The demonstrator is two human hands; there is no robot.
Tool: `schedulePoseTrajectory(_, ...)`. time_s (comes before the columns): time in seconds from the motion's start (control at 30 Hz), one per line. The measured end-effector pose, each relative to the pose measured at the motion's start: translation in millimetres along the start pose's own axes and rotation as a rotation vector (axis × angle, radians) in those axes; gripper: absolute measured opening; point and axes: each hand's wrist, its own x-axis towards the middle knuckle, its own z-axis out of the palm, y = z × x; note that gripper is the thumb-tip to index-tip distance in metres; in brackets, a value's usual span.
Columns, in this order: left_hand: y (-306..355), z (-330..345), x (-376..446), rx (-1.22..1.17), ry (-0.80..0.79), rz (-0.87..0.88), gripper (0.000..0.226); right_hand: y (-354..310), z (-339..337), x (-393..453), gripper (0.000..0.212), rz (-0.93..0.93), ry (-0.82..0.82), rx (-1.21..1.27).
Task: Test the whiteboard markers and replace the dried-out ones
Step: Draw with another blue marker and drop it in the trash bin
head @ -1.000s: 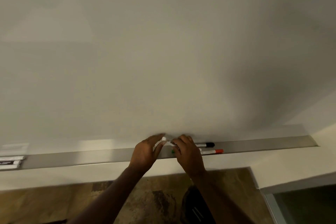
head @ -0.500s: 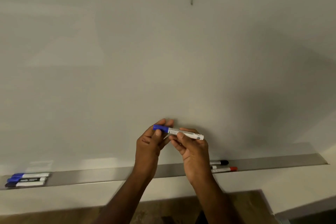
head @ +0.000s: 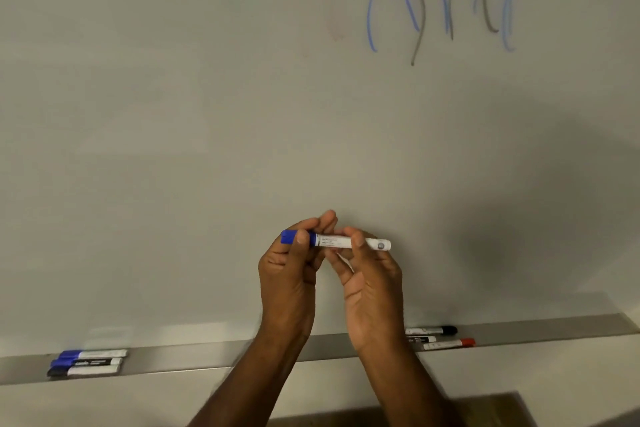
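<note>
1 blue marker (head: 335,241), 2 hands

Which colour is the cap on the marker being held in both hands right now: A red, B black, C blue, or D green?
C: the marker has a blue cap at its left end, which the left hand pinches, while the right hand holds the white barrel; the cap is still on.
</note>
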Motion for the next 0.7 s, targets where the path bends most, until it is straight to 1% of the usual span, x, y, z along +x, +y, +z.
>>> schedulePoseTrajectory(0.03,3,2,-1,-0.017,0.011,0.019,0.042,-1,6,-2,0.022,0.000,0.008,0.034)
schedulePoseTrajectory(0.13,12,11,-4,-0.085,0.071,0.032,0.027,-1,22,-10,0.023,0.009,0.034,0.080)
schedulePoseTrajectory(0.23,18,16,-5,-0.163,0.131,-0.010,0.030,-1,32,-15,0.021,-0.011,0.048,0.070)
schedulePoseTrajectory(0.33,24,19,-4,-0.176,0.147,-0.006,0.029,-2,37,-17,0.020,-0.027,0.034,0.091)
schedulePoseTrajectory(0.53,33,23,-4,-0.167,0.115,0.071,0.026,-5,46,-22,0.018,-0.083,0.003,0.094)
schedulePoseTrajectory(0.63,39,25,-4,-0.124,0.047,0.120,0.025,-11,48,-23,0.017,-0.116,-0.035,0.121)
schedulePoseTrajectory(0.7,44,29,-5,-0.108,0.000,0.150,0.024,-15,47,-23,0.018,-0.172,-0.080,0.129)
